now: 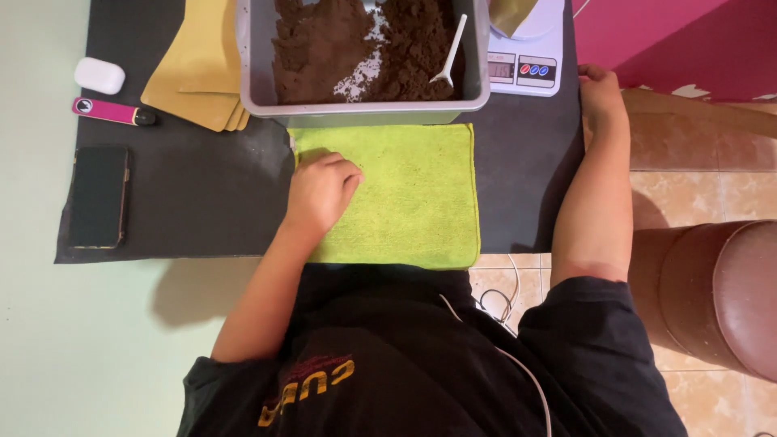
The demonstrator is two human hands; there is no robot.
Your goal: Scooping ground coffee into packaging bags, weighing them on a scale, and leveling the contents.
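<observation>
Right now the left hand (pixel 322 192) lies knuckles-up on the green microfibre cloth (pixel 405 202), fingers curled loosely under w/ tips pressing the pile near its upper-left corner; it pinches nothing that I can see, more a resting press than a grip. The right hand (pixel 600 91) is well apart, at the far right edge of the dark mat (pixel 202 194), fingers curled over that edge, seemingly clenched on the mat's border. The cloth lies flat on the mat, centred in front of the person, its far edge just beside the grey tub (pixel 259 73) of brown powder; a white plastic spoon (pixel 450 50) stands in the powder. Judging by look: cloth is soft, light, floppy, not slippery, nothing fragile; it'd bunch if pushed, so best taken by a corner or along an edge. It's nearly square, long axis approx. front-to-back, edges lined up w/ the tub. A digital scale (pixel 526 61) sits behind the tub at right. To the left: tan pouches (pixel 194 73), white earbud case (pixel 99 75), pink pen-like device (pixel 113 111), black phone (pixel 98 197).
</observation>
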